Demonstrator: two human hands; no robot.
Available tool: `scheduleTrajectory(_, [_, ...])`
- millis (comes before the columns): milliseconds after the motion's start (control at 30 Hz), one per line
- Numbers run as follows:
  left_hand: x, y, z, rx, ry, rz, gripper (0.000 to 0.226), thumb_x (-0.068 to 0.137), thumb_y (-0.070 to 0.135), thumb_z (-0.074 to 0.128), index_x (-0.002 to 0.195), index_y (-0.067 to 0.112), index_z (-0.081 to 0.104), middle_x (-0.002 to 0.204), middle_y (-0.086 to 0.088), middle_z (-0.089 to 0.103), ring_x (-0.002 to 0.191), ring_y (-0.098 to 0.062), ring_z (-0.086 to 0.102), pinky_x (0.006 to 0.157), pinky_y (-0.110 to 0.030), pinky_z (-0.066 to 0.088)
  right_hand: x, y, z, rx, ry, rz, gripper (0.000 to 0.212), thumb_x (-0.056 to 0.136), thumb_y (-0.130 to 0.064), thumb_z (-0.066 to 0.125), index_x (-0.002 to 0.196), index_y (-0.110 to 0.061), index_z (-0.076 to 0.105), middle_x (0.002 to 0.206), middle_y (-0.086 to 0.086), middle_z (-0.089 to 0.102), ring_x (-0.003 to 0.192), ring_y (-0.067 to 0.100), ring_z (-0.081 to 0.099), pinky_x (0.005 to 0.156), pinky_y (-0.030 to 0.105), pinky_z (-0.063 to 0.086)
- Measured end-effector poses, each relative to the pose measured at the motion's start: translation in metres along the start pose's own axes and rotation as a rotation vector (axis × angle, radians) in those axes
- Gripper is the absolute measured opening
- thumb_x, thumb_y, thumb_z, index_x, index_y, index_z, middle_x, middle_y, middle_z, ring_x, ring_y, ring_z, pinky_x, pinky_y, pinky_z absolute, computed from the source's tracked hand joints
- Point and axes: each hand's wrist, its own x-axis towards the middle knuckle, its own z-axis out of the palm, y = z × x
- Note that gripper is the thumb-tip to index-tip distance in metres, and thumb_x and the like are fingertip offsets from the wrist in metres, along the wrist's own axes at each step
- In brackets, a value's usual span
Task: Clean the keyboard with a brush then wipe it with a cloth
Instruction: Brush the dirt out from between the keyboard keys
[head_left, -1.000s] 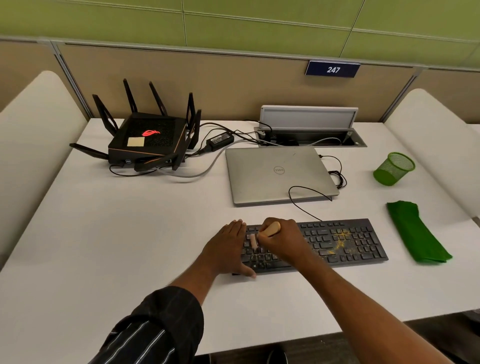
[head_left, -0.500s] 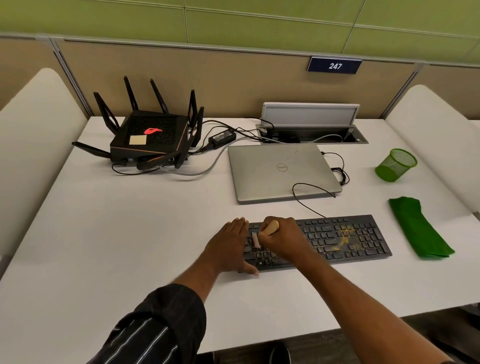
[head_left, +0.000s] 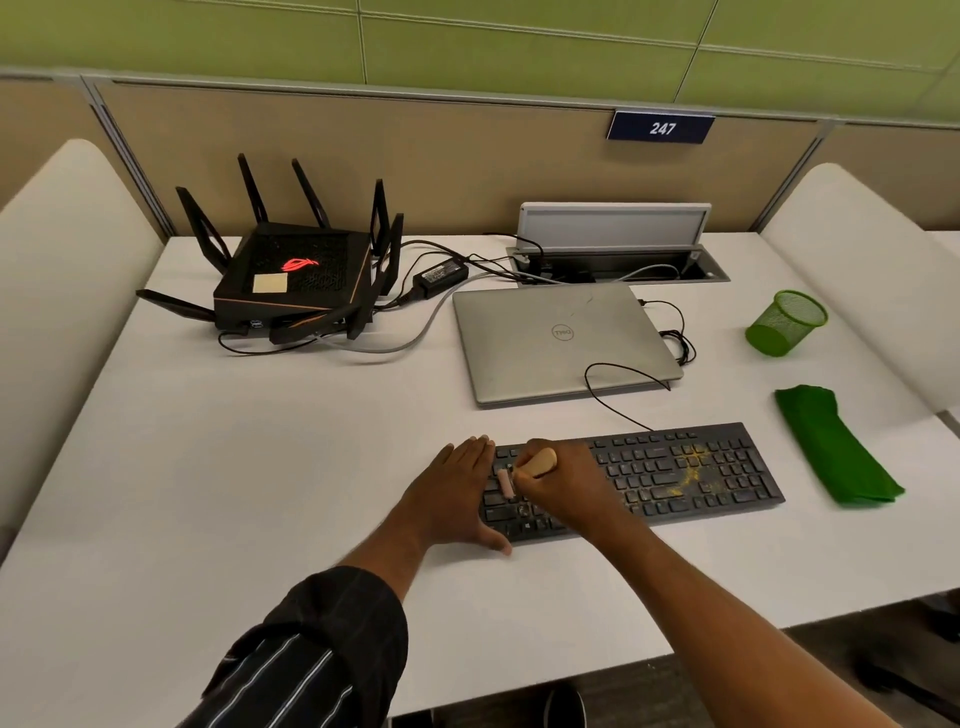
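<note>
Keyboard (head_left: 675, 473): black, flat on the counter (head_left: 260, 467), with the closed laptop (head_left: 561, 338) at its 12 o'clock; yellow crumbs (head_left: 693, 470) lie over its right half.
Left hand (head_left: 452, 493): fingers straight, pressed flat on the keyboard's 9 o'clock end, steadying it.
Right hand (head_left: 563, 486): fingers curled round the pale wooden handle of the brush (head_left: 540, 461), bristles down on the left keys.
Brush handling: looks light, with a stiff handle and soft bristles; I'd hold it low on the handle.
Cloth (head_left: 831, 447): green, folded, at the keyboard's 3 o'clock, apart from it; likely soft and limp, best pinched at an edge.
</note>
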Motion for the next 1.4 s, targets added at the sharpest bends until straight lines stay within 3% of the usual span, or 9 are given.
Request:
scheduleTrajectory(100, [-0.002,-0.002,-0.002,-0.021,-0.004,0.006,0.141,0.067,0.083,0.069,0.161,0.007,-0.002,0.170,-0.010,0.000,0.157,-0.023,-0.001,0.124,-0.035,-0.001,-0.001,0.001,0.004,-0.044,-0.026,-0.002,0.010,0.084,-0.017,0.067,0.077,-0.011,0.071,0.069,0.002,0.070,0.062,0.019,0.065,0.058,0.036,0.053])
scheduleTrajectory(233, [-0.002,-0.004,0.000,-0.029,0.001,0.016,0.142,0.066,0.084,0.069,0.161,0.006,-0.001,0.170,-0.011,0.001,0.157,-0.023,0.001,0.125,-0.035,0.000,0.002,-0.003,0.004,-0.045,-0.086,0.034,0.007,0.081,-0.014,0.069,0.075,-0.011,0.069,0.067,0.004,0.068,0.057,0.018,0.061,0.054,0.031,0.051])
scheduleTrajectory(400, [-0.002,-0.005,0.001,-0.043,0.003,0.018,0.141,0.067,0.084,0.069,0.162,0.007,-0.002,0.170,-0.011,0.001,0.157,-0.023,0.000,0.124,-0.033,-0.001,0.004,-0.005,0.004,0.030,0.014,0.029,0.006,0.084,-0.016,0.068,0.079,-0.015,0.069,0.067,-0.002,0.068,0.056,0.005,0.058,0.051,0.016,0.046])
scheduleTrajectory(600, [-0.003,-0.006,0.001,-0.044,-0.006,0.019,0.142,0.066,0.084,0.069,0.161,0.007,-0.002,0.170,-0.011,0.000,0.157,-0.024,0.000,0.126,-0.035,0.002,0.005,-0.002,0.005,-0.068,-0.121,0.045,0.009,0.084,-0.018,0.069,0.075,-0.016,0.067,0.066,-0.002,0.065,0.054,0.005,0.055,0.051,0.018,0.045])
scheduleTrajectory(733, [-0.003,-0.007,0.000,-0.051,-0.010,0.020,0.142,0.066,0.083,0.070,0.161,0.007,-0.002,0.170,-0.010,0.000,0.157,-0.024,0.000,0.126,-0.035,0.003,0.006,-0.004,0.005,0.018,-0.024,0.023,0.006,0.085,-0.019,0.068,0.079,-0.020,0.068,0.068,-0.002,0.068,0.061,0.013,0.063,0.054,0.021,0.048])
scheduleTrajectory(833, [-0.004,-0.007,-0.001,-0.058,-0.016,0.016,0.143,0.066,0.082,0.071,0.161,0.008,-0.004,0.170,-0.011,-0.002,0.157,-0.024,-0.001,0.127,-0.036,0.003,0.003,-0.002,0.010,0.015,-0.055,-0.004,0.008,0.085,-0.018,0.067,0.078,-0.018,0.070,0.068,-0.002,0.069,0.061,0.014,0.063,0.052,0.020,0.046])
scheduleTrajectory(1000, [-0.004,-0.007,-0.003,-0.041,-0.031,0.020,0.144,0.065,0.083,0.071,0.161,0.006,-0.005,0.170,-0.011,-0.003,0.157,-0.025,-0.002,0.127,-0.036,0.003,0.004,-0.002,0.005,-0.028,-0.157,-0.022,0.008,0.083,-0.014,0.067,0.075,-0.014,0.069,0.067,0.001,0.068,0.053,0.004,0.054,0.050,0.019,0.043])
scheduleTrajectory(1233, [-0.006,-0.010,-0.002,-0.013,-0.004,0.024,0.145,0.063,0.085,0.070,0.161,0.005,-0.001,0.170,-0.013,0.000,0.157,-0.026,0.000,0.125,-0.036,-0.001,0.007,-0.004,0.002,0.052,-0.083,0.008,0.005,0.088,-0.022,0.069,0.089,-0.023,0.074,0.077,-0.010,0.072,0.069,0.003,0.065,0.059,0.010,0.048])
scheduleTrajectory(1400, [-0.008,-0.012,-0.003,0.024,-0.004,0.006,0.147,0.063,0.087,0.067,0.160,0.004,-0.006,0.170,-0.013,-0.003,0.157,-0.026,-0.004,0.124,-0.037,-0.004,0.004,-0.001,0.008,0.143,-0.037,0.052,0.008,0.085,-0.018,0.072,0.089,-0.021,0.078,0.079,-0.011,0.074,0.069,0.002,0.069,0.060,0.015,0.053])
